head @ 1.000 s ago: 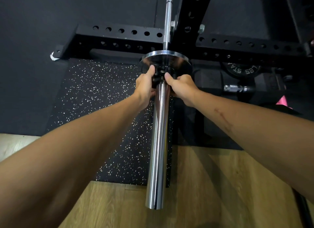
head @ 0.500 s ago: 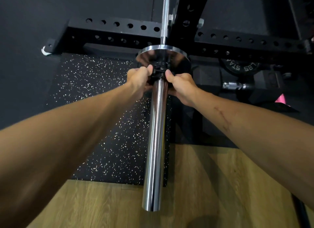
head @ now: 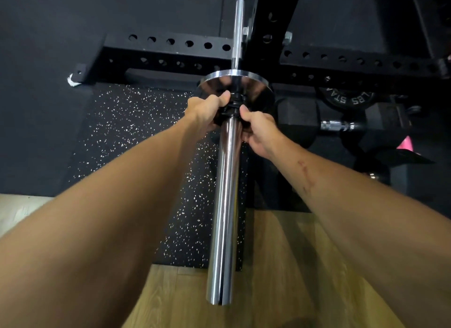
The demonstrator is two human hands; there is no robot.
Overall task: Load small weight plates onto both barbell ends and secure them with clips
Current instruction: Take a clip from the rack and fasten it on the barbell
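A chrome barbell sleeve (head: 225, 205) runs from the bottom centre up toward the rack. A small shiny weight plate (head: 258, 88) sits at the sleeve's inner end. A black clip (head: 235, 105) is on the sleeve right against the plate. My left hand (head: 205, 112) grips the clip from the left, thumb on top. From the right, my right hand (head: 258, 129) grips the same clip, its fingers curled under the sleeve. Much of the clip is hidden by both hands.
A black perforated rack base (head: 170, 51) and upright (head: 271, 22) stand behind the plate. Black hex dumbbells (head: 339, 127) and a large plate (head: 346, 99) lie at the right. Speckled rubber mat (head: 127, 137) covers the floor, wood flooring (head: 280, 266) nearer me.
Both hands have stayed on the clip against the plate. My left thumb has shifted slightly over the clip's top. The camera view moved a little.
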